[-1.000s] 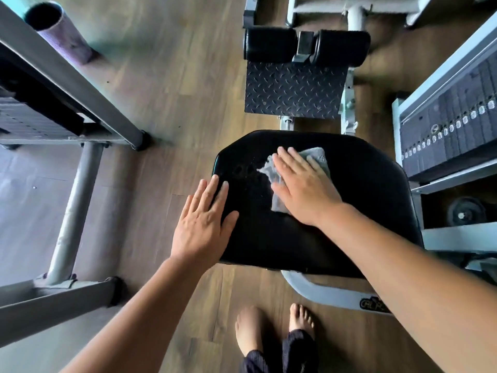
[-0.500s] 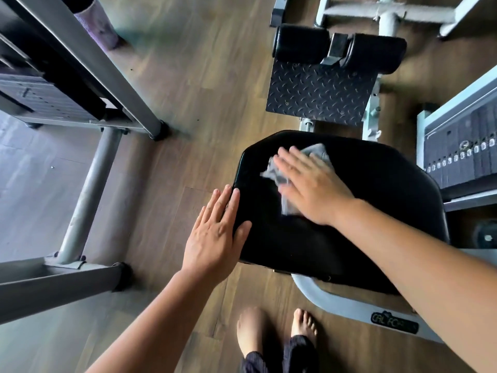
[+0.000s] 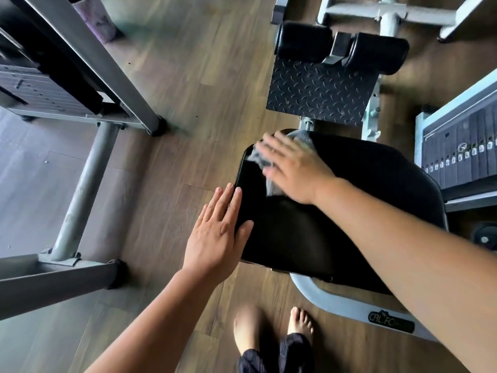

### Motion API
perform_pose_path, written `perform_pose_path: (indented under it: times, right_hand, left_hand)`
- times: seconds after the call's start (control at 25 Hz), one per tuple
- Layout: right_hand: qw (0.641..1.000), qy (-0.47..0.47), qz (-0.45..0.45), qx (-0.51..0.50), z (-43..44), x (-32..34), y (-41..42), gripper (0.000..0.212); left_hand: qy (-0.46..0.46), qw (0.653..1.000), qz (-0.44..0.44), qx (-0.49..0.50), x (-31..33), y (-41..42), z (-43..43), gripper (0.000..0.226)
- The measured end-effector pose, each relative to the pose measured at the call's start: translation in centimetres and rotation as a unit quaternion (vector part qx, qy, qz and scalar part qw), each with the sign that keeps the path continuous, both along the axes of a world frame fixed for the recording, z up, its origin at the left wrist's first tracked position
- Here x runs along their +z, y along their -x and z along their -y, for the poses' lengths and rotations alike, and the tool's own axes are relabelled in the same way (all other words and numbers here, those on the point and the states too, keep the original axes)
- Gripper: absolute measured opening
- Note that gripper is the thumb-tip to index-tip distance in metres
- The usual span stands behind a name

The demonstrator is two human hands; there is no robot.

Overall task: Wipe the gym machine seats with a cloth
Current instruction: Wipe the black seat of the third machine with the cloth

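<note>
Cloth (image 3: 265,160) lies crumpled under flat right hand (image 3: 295,168) at seat's (image 3: 322,232) far-left corner.

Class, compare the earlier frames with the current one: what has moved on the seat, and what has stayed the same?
The right hand slid the grey cloth from mid-seat toward the far left corner of the black seat. The left hand stays flat, open at the seat's left edge; nothing was picked up or released.

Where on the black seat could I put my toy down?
The seat is bare at its middle and near side. Its far left corner is crowded by the right hand pressing the cloth; the left hand rests at its left edge.
</note>
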State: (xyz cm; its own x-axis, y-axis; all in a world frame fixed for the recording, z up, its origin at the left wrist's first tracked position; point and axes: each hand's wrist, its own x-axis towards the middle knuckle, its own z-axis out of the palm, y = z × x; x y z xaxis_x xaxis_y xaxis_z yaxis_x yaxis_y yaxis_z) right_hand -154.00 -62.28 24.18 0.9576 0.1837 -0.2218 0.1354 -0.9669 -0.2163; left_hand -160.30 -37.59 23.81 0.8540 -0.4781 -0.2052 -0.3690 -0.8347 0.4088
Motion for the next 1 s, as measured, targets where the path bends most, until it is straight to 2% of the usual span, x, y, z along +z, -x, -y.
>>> perform_pose_path:
  times: [0.08,0.16,0.36,0.44,0.52,0.64,0.72,0.76,0.92,1.0]
  right_hand:
    - [0.992,0.017,-0.013,-0.121,0.9,-0.3,-3.0,0.060]
    - [0.982,0.012,-0.008,-0.187,-1.2,-0.3,-2.5,0.062]
    - [0.995,-0.004,0.011,-0.100,-5.9,1.7,12.0,0.066]
    - [0.998,-0.003,0.006,-0.062,-4.8,2.0,14.6,0.065]
    - [0.999,0.016,0.010,-0.048,-1.8,1.3,11.9,0.063]
    - [0.980,0.035,-0.008,-0.194,2.1,0.6,4.2,0.063]
    - [0.967,0.035,-0.007,-0.253,1.3,0.3,3.4,0.063]
    - [0.969,0.032,0.002,-0.244,-0.3,0.4,4.9,0.064]
    - [0.994,0.009,0.015,-0.107,-6.0,1.8,15.3,0.066]
    - [0.997,-0.006,0.007,-0.076,-4.6,1.8,14.3,0.064]
  left_hand:
    - [-0.006,1.000,-0.004,-0.005,0.1,0.0,0.0,0.065]
    - [-0.004,1.000,0.001,-0.005,0.1,0.1,0.0,0.066]
    - [0.008,1.000,0.004,-0.005,-0.1,-0.1,-0.1,0.069]
    - [0.013,1.000,0.001,-0.002,-0.1,0.0,0.0,0.068]
    - [0.018,1.000,0.001,0.005,0.0,0.1,0.1,0.067]
    - [0.002,1.000,0.002,0.007,0.2,0.2,0.2,0.066]
    - [0.000,1.000,0.000,0.009,0.3,0.2,0.3,0.066]
    - [0.004,1.000,0.001,0.010,0.3,0.3,0.3,0.066]
    - [0.021,1.000,0.011,0.007,0.1,0.2,0.2,0.066]
    - [0.021,1.000,0.006,0.008,0.2,0.2,0.2,0.066]
